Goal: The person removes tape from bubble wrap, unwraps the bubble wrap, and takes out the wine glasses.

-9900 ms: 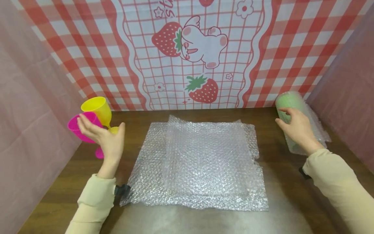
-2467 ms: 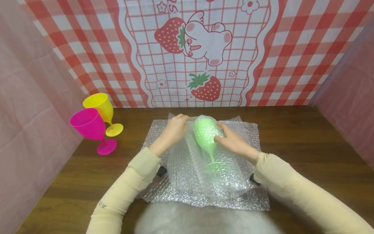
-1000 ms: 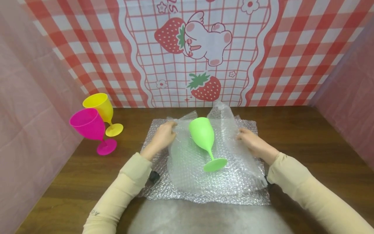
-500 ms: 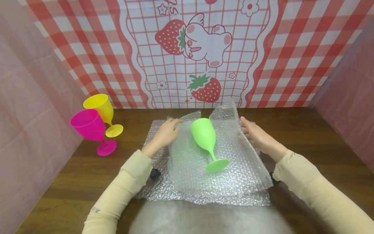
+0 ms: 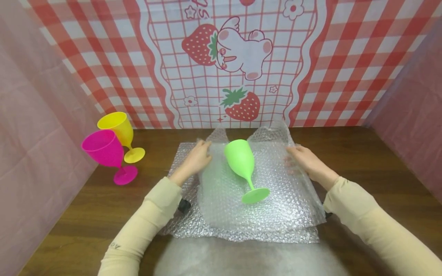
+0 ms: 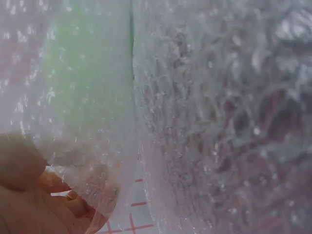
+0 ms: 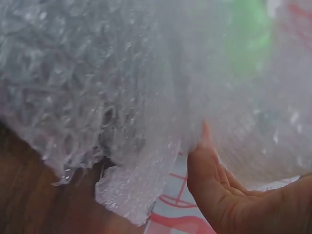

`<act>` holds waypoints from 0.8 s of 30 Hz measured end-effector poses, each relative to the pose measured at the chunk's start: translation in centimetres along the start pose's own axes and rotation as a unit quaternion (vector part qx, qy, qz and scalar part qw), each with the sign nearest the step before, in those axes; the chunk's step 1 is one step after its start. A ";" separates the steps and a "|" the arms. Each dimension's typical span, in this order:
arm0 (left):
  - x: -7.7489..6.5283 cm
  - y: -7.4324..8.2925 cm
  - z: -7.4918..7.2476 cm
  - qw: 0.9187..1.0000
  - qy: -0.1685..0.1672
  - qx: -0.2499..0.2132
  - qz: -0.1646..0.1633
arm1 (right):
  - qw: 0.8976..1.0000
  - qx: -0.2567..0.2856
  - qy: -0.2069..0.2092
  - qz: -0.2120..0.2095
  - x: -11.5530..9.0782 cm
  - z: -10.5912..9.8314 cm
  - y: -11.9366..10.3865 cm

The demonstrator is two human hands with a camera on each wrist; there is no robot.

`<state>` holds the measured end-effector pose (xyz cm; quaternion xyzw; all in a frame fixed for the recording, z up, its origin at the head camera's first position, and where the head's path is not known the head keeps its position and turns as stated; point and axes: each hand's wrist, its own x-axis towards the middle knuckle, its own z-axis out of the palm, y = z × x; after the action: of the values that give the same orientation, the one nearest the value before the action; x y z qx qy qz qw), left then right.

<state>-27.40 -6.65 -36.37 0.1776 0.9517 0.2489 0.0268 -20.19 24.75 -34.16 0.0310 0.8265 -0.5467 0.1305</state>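
Observation:
A bright green plastic goblet (image 5: 239,159) lies on its side on a clear bubble wrap sheet (image 5: 221,199), its foot toward the person. My left hand (image 5: 195,159) pinches the sheet's left edge. In the left wrist view, the thumb (image 6: 19,163) is on one side of the film and the fingers on the other. On the opposite side, my right hand (image 5: 310,165) has its extended fingers behind the raised right edge, partly seen through the film. The right wrist view shows these fingers (image 7: 202,168) against the wrap. Green shows faintly through the plastic in both wrist views.
More bubble wrap (image 5: 183,226) lies underneath on the brown wooden table (image 5: 362,165). At the left stand a magenta goblet (image 5: 105,149) and a yellow goblet (image 5: 121,128). A red checked cloth (image 5: 352,69) hangs behind, with pink fabric (image 5: 41,126) at the sides.
The green goblet came from the right inside wrap, which has been folded open around it. Lately the right hand's fingers moved behind the right edge, and the far left corner rose.

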 end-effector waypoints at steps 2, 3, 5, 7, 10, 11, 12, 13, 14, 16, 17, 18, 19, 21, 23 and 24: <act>-0.1 -0.1 0.0 1.000 -0.003 0.003 -0.006 | 1.000 0.003 0.005 -0.001 0.2 0.0 0.4; -0.1 -0.1 0.0 1.000 -0.004 0.004 -0.007 | 1.000 0.007 0.008 -0.002 0.3 -0.1 0.6; -0.1 -0.3 0.0 1.000 -0.005 0.006 -0.007 | 1.000 0.011 0.014 -0.004 0.4 -0.1 1.0; -0.1 -0.6 0.0 1.000 -0.008 0.007 -0.004 | 1.000 0.003 0.022 -0.008 0.6 -0.3 1.4; 0.0 -1.0 0.0 1.000 -0.013 0.004 -0.003 | 0.999 -0.026 0.032 -0.009 0.8 -0.6 1.9; 0.0 -1.1 0.1 1.000 -0.013 0.008 -0.001 | 0.999 -0.033 0.035 -0.009 0.9 -0.6 2.0; 0.0 -1.3 0.1 1.000 -0.014 0.013 0.000 | 0.999 -0.038 0.036 -0.008 1.0 -0.7 2.1; 0.1 -1.4 0.2 1.000 -0.015 0.016 -0.001 | 0.998 -0.041 0.036 -0.006 1.0 -0.8 2.3; 0.1 -1.5 0.2 1.000 -0.015 0.020 -0.001 | 0.998 -0.046 0.036 -0.004 1.1 -0.8 2.3; 0.1 -1.7 0.3 0.999 -0.017 0.028 0.000 | 0.998 -0.051 0.038 0.003 1.2 -1.0 2.5; 0.1 -1.8 0.3 0.999 -0.018 0.030 0.001 | 0.998 -0.058 0.038 0.005 1.2 -1.0 2.5; 0.1 -1.8 0.4 0.999 -0.021 0.031 0.001 | 0.997 -0.061 0.041 0.009 1.2 -1.1 2.6; 0.1 -1.9 0.4 0.999 -0.023 0.033 0.001 | 0.997 -0.065 0.043 0.010 1.2 -1.1 2.7; 0.1 -2.1 0.5 0.999 -0.029 0.039 0.002 | 0.997 -0.065 0.046 0.012 1.2 -1.2 2.8; 0.1 -2.2 0.5 0.998 -0.037 0.045 0.003 | 0.997 -0.055 0.047 0.012 1.3 -1.3 3.0; 0.2 -2.3 0.5 0.998 -0.041 0.049 0.003 | 0.998 -0.047 0.046 0.012 1.3 -1.3 3.0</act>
<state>-28.22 -8.23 -37.92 0.1917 0.9604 0.1943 0.0564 -21.06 27.00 -36.74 0.0599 0.8558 -0.5041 0.0998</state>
